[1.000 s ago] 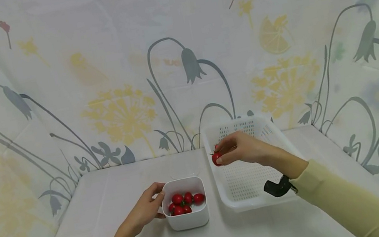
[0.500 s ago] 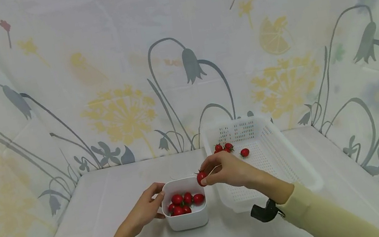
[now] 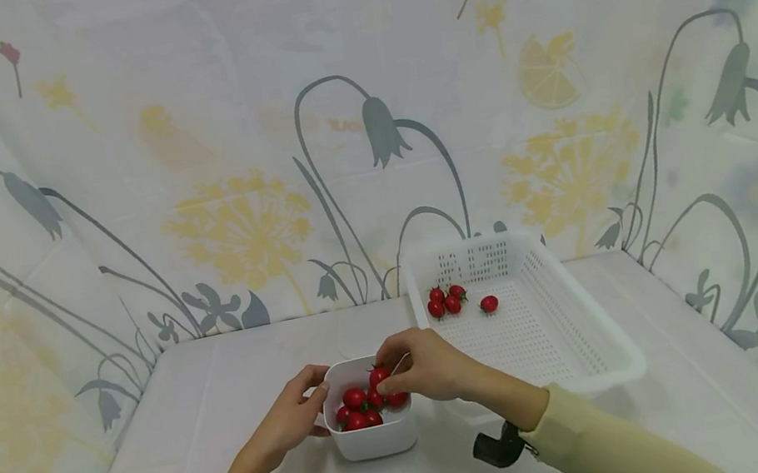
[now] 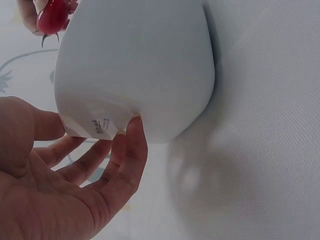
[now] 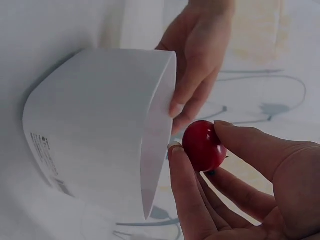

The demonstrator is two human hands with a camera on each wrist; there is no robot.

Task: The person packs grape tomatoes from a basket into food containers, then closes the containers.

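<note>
A small white square container (image 3: 377,441) stands on the table with several red cherry tomatoes (image 3: 353,398) inside. My left hand (image 3: 290,415) holds its left side, the thumb at the rim and the fingers on the outer wall, as the left wrist view also shows with the hand (image 4: 75,190) low on the frame. Over the container's right side, my right hand (image 3: 432,366) pinches one cherry tomato (image 5: 204,146) between thumb and fingertips. In the right wrist view that tomato hangs just outside the container's opening, its green stem partly hidden.
Right of the container lies a larger white perforated basket (image 3: 614,343). Several cherry tomatoes (image 3: 453,304) cluster in its far left corner, with a single tomato (image 3: 489,304) beside them. A patterned curtain (image 3: 252,123) rises behind the white table (image 3: 219,366).
My right hand has carried the pinched tomato left and nearer, from over the basket to over the container, uncovering the tomatoes in the basket. The left hand and container have stayed put.
</note>
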